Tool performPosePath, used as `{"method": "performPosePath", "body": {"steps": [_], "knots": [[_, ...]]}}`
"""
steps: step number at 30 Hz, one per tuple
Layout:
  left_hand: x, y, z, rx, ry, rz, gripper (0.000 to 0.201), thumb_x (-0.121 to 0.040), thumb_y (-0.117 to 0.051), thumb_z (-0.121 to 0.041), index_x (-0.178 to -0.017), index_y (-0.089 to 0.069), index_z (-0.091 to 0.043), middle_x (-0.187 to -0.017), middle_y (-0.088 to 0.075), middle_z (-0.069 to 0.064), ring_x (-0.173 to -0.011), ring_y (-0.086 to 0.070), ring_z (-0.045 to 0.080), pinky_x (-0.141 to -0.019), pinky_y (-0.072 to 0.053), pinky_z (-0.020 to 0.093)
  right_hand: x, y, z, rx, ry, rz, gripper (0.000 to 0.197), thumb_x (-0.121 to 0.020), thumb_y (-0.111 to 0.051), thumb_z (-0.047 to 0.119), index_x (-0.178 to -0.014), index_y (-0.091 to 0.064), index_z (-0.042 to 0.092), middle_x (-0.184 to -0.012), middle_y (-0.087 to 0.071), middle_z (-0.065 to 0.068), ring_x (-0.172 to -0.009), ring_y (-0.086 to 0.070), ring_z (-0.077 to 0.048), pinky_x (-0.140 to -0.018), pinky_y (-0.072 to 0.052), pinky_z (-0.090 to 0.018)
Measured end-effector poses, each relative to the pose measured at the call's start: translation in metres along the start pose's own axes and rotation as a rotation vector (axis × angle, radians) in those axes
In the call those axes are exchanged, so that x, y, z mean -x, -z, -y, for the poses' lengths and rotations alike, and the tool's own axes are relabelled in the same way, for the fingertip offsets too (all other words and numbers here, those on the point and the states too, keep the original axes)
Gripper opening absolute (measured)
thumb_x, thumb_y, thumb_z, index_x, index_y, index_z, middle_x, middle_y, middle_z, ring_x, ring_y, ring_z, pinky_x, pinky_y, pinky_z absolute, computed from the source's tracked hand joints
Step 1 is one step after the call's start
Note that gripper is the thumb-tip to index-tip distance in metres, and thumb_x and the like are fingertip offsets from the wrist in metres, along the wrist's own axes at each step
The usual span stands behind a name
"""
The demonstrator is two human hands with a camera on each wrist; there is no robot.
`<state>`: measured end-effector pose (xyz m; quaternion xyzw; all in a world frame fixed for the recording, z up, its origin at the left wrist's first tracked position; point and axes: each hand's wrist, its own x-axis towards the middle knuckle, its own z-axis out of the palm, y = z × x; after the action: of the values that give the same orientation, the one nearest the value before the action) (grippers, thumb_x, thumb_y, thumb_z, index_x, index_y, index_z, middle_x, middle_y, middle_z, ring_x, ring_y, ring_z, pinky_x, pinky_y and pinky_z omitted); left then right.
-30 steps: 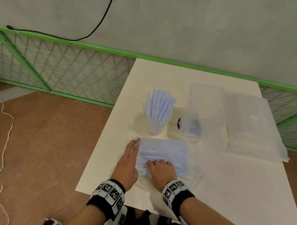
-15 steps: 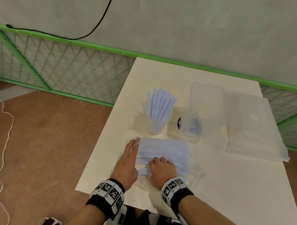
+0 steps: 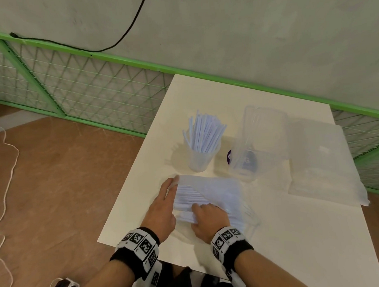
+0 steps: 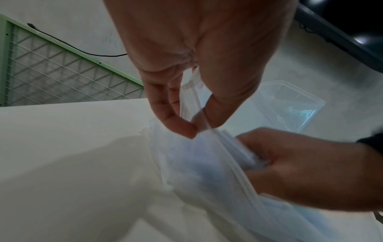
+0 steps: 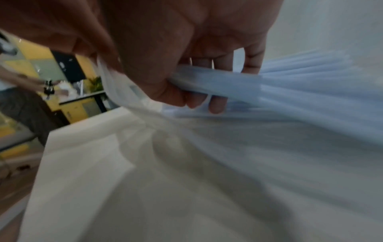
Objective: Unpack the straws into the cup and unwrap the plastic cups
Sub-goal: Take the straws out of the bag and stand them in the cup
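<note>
Straws (image 3: 187,195) lie in a flat clear bag (image 3: 216,189) on the white table (image 3: 284,236), just in front of the cup (image 3: 198,159), on the person's side of it. That cup stands upright and holds a fanned bundle of pale blue loose straws (image 3: 203,134). The left hand (image 3: 163,208) sits at the bag's left edge, beside and below the cup, and the left wrist view shows its thumb and fingers (image 4: 178,124) pinching a strip of the bag's film. The right hand (image 3: 209,216) rests on the near part of the bag, further from the cup; in the right wrist view its fingers (image 5: 215,104) curl round a bunch of straws, though that picture is blurred. Right of the cup, almost touching it, a stack of clear plastic cups (image 3: 253,145) in its wrapper lies on its side, with a purple sticker (image 3: 229,157) showing at its near end. Further right of the cup, past the stack, a frosted plastic sheet or bag (image 3: 322,160) lies flat on the table. Behind the cup, beyond the table's far edge, runs a green mesh fence (image 3: 75,87) with a black cable (image 3: 116,41) above it on the wall.
</note>
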<state>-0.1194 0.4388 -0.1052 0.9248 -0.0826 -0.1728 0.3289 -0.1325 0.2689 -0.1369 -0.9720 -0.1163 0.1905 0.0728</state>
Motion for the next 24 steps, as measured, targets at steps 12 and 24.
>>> {"method": "performPosePath", "body": {"steps": [12,24], "knots": [[-0.006,-0.002,0.001,0.038,-0.042,-0.031,0.100,-0.074,-0.053,0.013,-0.155,-0.014,-0.031,-0.160,-0.004,-0.014,-0.107,-0.060,0.021,-0.073,-0.045,0.022,0.026,0.051,0.003,-1.070,-0.061,-0.512,0.033,-0.079,-0.063,0.048,-0.080,-0.065,0.015,-0.084,-0.064,0.007,-0.086,-0.062,-0.010,-0.078,-0.047,-0.021],[-0.007,0.000,-0.006,0.035,-0.052,-0.044,0.096,-0.077,-0.058,0.009,-0.155,-0.014,-0.028,-0.158,-0.007,-0.011,-0.103,-0.058,0.022,-0.078,-0.049,0.025,0.031,0.047,-0.015,-0.979,-0.200,-0.364,0.025,-0.077,-0.066,0.016,-0.060,-0.053,0.003,-0.056,-0.053,-0.007,-0.053,-0.048,-0.010,-0.055,-0.047,-0.027]]}}
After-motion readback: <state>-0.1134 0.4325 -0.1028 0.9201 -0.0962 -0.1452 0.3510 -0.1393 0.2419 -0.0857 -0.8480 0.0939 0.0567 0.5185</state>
